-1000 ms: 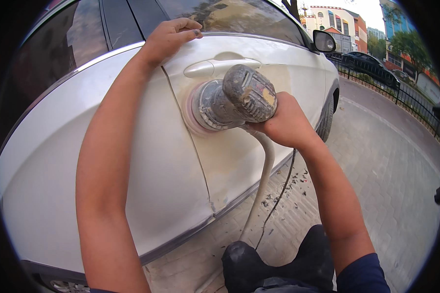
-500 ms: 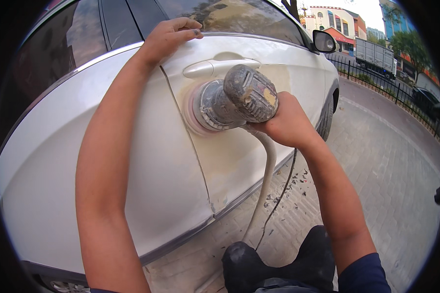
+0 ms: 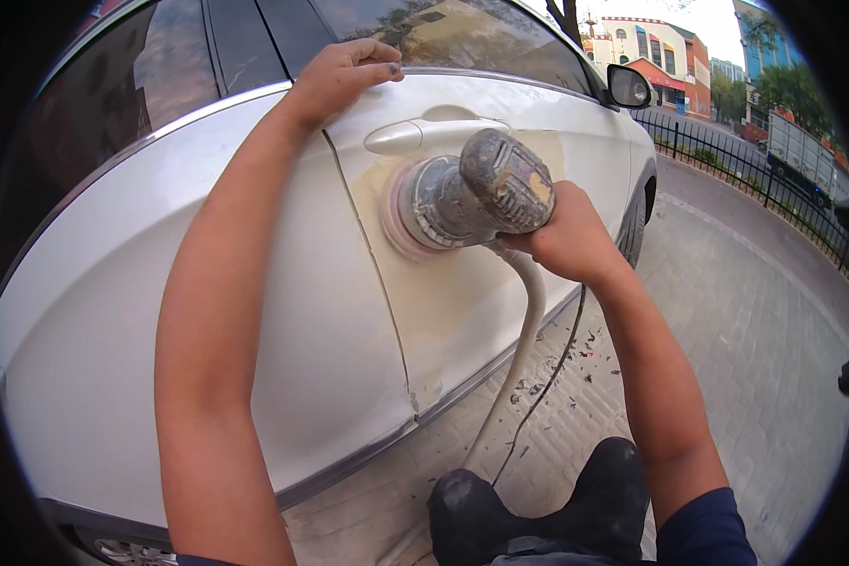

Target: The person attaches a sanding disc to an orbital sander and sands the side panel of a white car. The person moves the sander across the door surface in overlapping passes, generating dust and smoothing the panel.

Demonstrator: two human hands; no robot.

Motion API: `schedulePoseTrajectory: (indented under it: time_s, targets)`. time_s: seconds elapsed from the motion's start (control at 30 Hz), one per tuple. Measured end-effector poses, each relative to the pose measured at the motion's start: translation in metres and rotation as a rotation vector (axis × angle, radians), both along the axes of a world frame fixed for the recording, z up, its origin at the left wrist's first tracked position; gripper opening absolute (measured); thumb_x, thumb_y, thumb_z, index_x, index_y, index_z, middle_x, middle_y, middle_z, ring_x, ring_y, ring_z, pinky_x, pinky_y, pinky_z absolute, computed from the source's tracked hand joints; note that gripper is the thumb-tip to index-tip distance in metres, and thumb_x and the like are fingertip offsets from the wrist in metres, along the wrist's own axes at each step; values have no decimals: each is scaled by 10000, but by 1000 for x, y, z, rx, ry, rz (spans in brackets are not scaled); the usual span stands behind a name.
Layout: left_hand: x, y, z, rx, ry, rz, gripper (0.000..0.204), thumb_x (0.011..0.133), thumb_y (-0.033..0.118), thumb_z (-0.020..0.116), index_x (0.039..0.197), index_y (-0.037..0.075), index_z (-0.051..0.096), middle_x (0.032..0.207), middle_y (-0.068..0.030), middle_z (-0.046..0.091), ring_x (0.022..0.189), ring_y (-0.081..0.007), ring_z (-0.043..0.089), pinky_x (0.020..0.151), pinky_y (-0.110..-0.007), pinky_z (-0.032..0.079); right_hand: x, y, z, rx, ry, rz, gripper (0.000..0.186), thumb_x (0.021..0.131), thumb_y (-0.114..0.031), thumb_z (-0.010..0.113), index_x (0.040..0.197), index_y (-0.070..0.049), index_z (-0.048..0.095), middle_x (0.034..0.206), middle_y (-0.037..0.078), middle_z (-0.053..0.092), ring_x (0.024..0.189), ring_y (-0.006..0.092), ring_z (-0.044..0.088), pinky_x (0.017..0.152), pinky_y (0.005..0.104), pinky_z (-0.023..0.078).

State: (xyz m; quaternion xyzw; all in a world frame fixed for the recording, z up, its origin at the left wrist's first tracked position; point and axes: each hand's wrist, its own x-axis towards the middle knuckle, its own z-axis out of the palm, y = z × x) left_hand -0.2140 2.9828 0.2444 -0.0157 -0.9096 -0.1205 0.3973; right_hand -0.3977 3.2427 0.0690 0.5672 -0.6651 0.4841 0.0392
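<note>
My right hand [image 3: 575, 231] is wrapped round the grip of a dusty grey orbital sander [image 3: 476, 193]. The sander's round pinkish pad lies against the white car door [image 3: 453, 311], below the door handle [image 3: 396, 139], on a beige patch of filler. From the tool a pale hose [image 3: 528, 321] and a thin dark cord [image 3: 558, 363] hang down to the ground. My left hand [image 3: 349, 80] rests on the car body just under the window, fingers stretched and slightly bent, holding nothing. Its palm is hidden.
A door seam [image 3: 373, 255] runs down left of the sander. The side mirror [image 3: 629, 87] juts out at the far right of the car. Dark scraps lie on the paving [image 3: 575, 406] by my knees. A black fence [image 3: 726, 156] borders the road, with a grey box truck [image 3: 802, 156] beyond.
The sander has shifted slightly right along the door, away from the seam, with my right hand. The whole view has also shifted slightly. The truck on the road has moved right.
</note>
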Motion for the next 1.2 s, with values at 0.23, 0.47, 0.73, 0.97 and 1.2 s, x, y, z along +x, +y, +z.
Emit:
schedulePoseTrajectory:
  time_s: [0.23,0.47,0.73,0.97,1.2]
  targets:
    - [-6,1,1,-17,6,33,499,1000,229,709,1413,-52,709,1276,-162,808,1243,-245,737,1130,-348,516,-4,-2,-7,-54,39,28,384,808,-241,934,1062,24,822,941,246,811,902,427,791,851,438,623]
    - [-1,3,1,23,-20,4,491,1005,193,694,1423,-64,694,1301,-174,798,1237,-243,738,1127,-344,523,-5,1,-5,-29,37,16,390,811,-254,934,1065,20,822,951,242,815,909,423,792,855,438,623]
    - [-5,3,-2,62,4,15,490,1002,187,696,1420,-70,691,1285,-167,802,1214,-233,743,1105,-340,536,4,-6,-13,-61,98,36,327,852,-250,875,1052,4,820,973,268,795,978,487,751,860,444,621]
    - [-1,5,-2,48,-9,2,495,991,198,711,1410,-65,701,1286,-164,802,1216,-230,739,1109,-340,530,14,-2,-8,-39,143,0,286,879,-248,830,1032,-7,823,982,261,796,979,486,750,874,468,624]
    - [-5,4,-2,-16,4,59,516,991,256,698,1429,-17,703,1278,-153,815,1176,-230,739,1084,-349,541,22,-5,-7,-63,151,20,257,843,-203,821,1001,1,810,938,271,782,943,492,747,870,485,625]
